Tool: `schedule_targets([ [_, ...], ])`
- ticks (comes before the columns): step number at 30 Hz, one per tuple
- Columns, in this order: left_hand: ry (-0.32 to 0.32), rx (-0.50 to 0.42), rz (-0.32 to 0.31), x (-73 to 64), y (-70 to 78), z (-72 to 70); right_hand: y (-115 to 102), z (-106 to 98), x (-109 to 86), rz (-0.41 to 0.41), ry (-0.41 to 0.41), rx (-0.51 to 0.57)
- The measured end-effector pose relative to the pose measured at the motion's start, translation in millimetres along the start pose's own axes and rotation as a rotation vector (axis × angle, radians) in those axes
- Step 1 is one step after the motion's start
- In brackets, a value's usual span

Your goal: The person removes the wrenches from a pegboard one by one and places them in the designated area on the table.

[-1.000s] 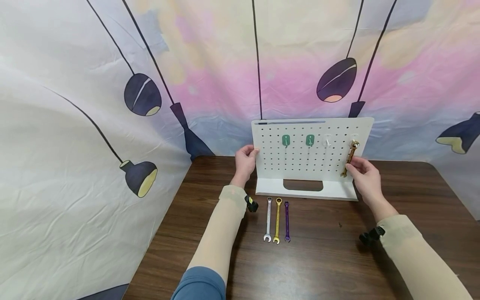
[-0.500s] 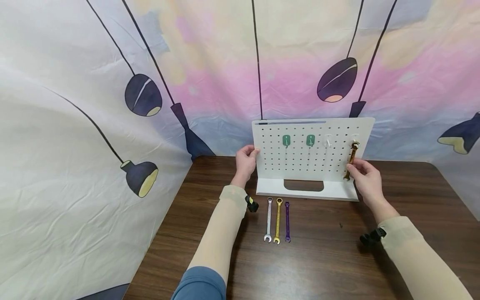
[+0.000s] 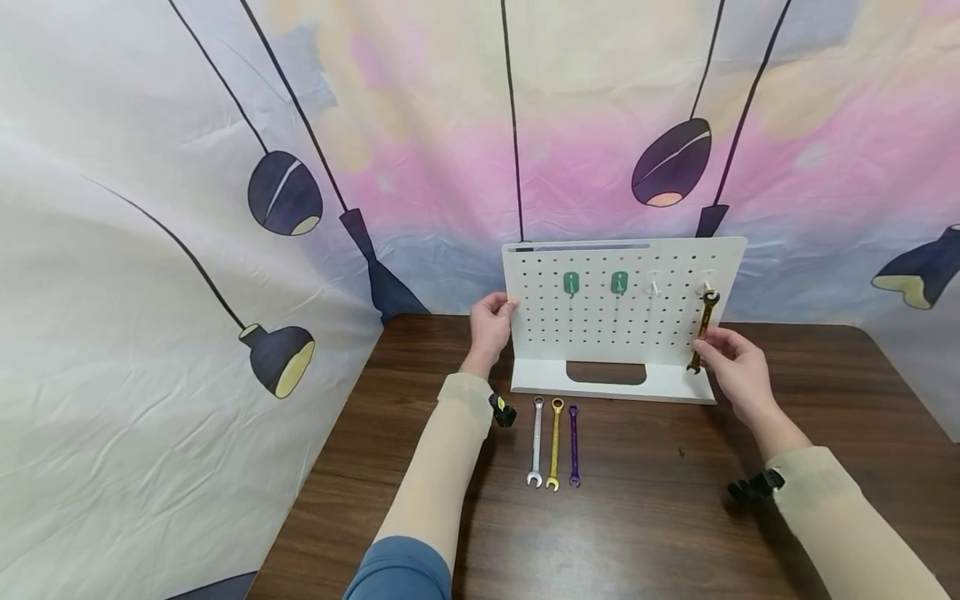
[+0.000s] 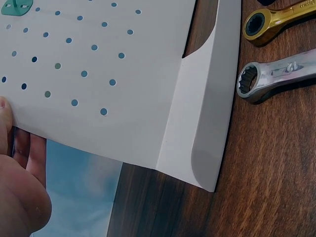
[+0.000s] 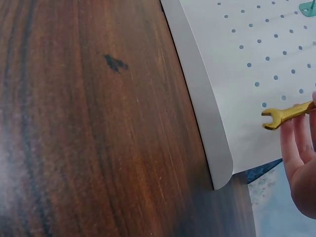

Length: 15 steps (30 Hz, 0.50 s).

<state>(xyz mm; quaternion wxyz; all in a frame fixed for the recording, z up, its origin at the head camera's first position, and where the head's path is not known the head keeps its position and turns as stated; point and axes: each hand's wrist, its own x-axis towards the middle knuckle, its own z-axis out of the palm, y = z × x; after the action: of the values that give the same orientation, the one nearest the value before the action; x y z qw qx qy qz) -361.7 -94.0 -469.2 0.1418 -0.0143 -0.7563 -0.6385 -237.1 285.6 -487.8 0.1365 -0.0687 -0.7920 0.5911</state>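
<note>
My left hand [image 3: 491, 327] grips the left edge of a white pegboard [image 3: 540, 321], its thumb on the front face and fingers behind, as the left wrist view [image 4: 22, 187] shows. At the board's right side my right hand [image 3: 738, 371] pinches a gold combination wrench [image 3: 705, 321]. The wrench stands nearly upright, ring end up, just below a clear hook [image 3: 707, 282]. Its open end [image 5: 274, 120] points down in front of the board. Two green hooks and another clear hook [image 3: 654, 283] sit further left, with nothing hanging on them.
A silver wrench [image 3: 536, 442], a yellow wrench [image 3: 555, 444] and a purple wrench [image 3: 574, 446] lie side by side on the dark wooden table [image 3: 645, 517], in front of the board's base [image 3: 540, 377]. A patterned cloth [image 3: 450, 125] hangs behind.
My right hand has shifted slightly down and right with the gold wrench. The ring end, which overlapped the clear hook before, now sits below it. My left hand keeps its grip.
</note>
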Motion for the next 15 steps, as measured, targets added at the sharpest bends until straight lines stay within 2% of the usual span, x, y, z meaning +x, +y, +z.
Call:
schedule_targets([
  [6, 0.001, 0.000, -0.013, -0.9, -0.1, -0.6, -0.8, -4.3, -8.2, -0.023, -0.036, 0.029],
  [15, 0.009, -0.012, -0.006, 0.0, 1.6, 0.3, -5.5, -12.7, -18.0, -0.045, -0.087, 0.161],
])
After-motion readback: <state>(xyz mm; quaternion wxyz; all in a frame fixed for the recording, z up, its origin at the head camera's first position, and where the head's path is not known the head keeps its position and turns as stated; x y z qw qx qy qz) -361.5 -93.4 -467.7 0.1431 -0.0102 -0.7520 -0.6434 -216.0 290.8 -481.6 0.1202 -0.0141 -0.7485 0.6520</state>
